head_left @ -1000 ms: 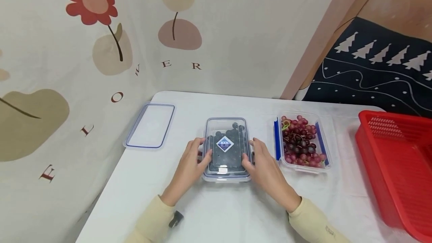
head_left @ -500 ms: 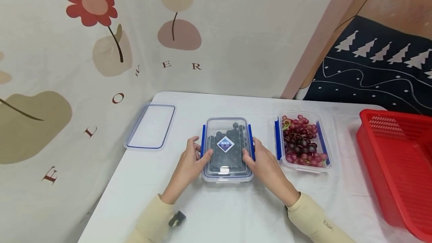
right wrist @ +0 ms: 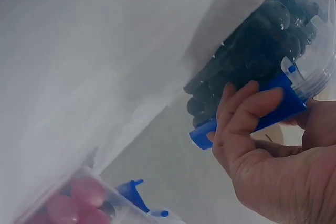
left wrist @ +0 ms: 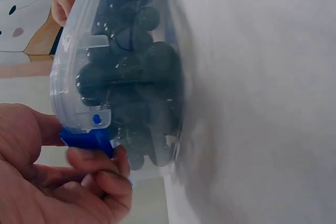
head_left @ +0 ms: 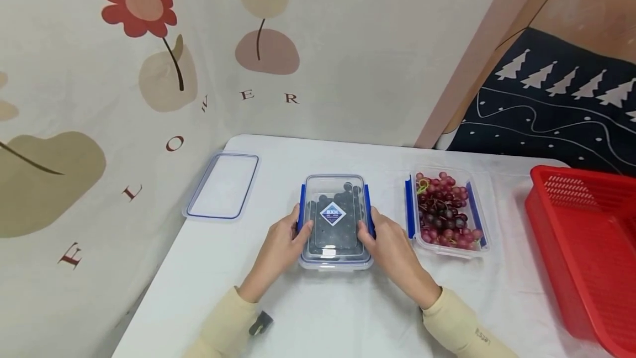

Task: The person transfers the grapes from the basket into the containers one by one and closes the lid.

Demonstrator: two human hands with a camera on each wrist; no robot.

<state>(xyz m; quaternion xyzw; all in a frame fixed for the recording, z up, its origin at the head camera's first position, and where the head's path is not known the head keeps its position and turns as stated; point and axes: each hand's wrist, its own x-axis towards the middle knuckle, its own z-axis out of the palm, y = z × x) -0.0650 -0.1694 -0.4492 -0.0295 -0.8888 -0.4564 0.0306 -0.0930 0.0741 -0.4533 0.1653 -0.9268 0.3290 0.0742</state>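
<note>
A clear food container [head_left: 332,245] with its lid on stands on the white table. It is filled with dark grapes [left wrist: 139,93]. Blue clips stick out along both long sides. My left hand [head_left: 281,242] holds its left side, thumb on the lid's edge and fingers curled against the left clip [left wrist: 89,141]. On the opposite side, my right hand [head_left: 395,247] holds the container, thumb on the lid, fingers pressing the right clip [right wrist: 281,100] from outside. In the head view the fingers under the rim are partly hidden.
Right of the container stands a lidless box [head_left: 449,249] of red and dark grapes, its blue clips outward. A loose clear lid [head_left: 221,187] lies at the table's left edge. A red plastic basket [head_left: 561,258] stands at far right. A patterned cloth hangs behind.
The blue clips on both sides of the lidded container have swung up into view. My left fingers have since closed in against the left clip. The container has stayed nearly in place.
</note>
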